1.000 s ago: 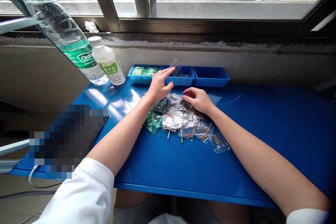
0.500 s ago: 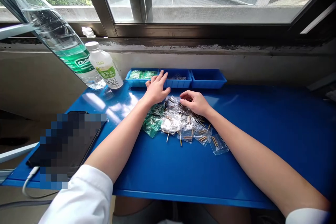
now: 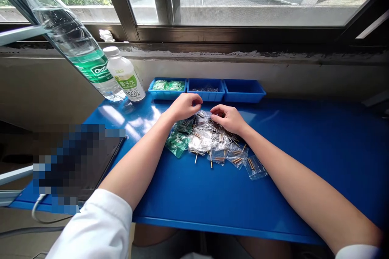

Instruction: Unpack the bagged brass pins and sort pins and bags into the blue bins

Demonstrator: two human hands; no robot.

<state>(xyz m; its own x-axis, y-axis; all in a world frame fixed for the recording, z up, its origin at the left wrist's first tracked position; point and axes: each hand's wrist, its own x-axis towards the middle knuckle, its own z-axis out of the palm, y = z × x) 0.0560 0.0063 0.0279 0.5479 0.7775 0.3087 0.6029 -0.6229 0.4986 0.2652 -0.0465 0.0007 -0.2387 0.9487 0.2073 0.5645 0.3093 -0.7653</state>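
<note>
A heap of small clear plastic packets point(image 3: 200, 139) lies on the table, several with thin brass-coloured and dark pins inside. Green packets point(image 3: 177, 143) lie at its left side. My left hand point(image 3: 185, 106) is over the heap's back left, just in front of the bins, fingers bent and a small gap to the thumb; I see nothing in it. At the back right of the heap rests my right hand point(image 3: 227, 119), fingers curved and thumb apart, touching or just above the packets. Its underside is hidden.
Three joined blue bins stand behind the heap: the left bin point(image 3: 167, 95) holds green packets, the middle bin point(image 3: 206, 96) dark-looking packets, the right bin point(image 3: 244, 97) shows its bare floor. A large water bottle point(image 3: 88, 56), a white drink bottle point(image 3: 126, 75) and a partly blurred dark device point(image 3: 100, 158) are left.
My left hand has drawn back from the bins toward the heap, its spread fingers now bent inward. My right hand has stayed nearly in place. The view has shifted slightly.
</note>
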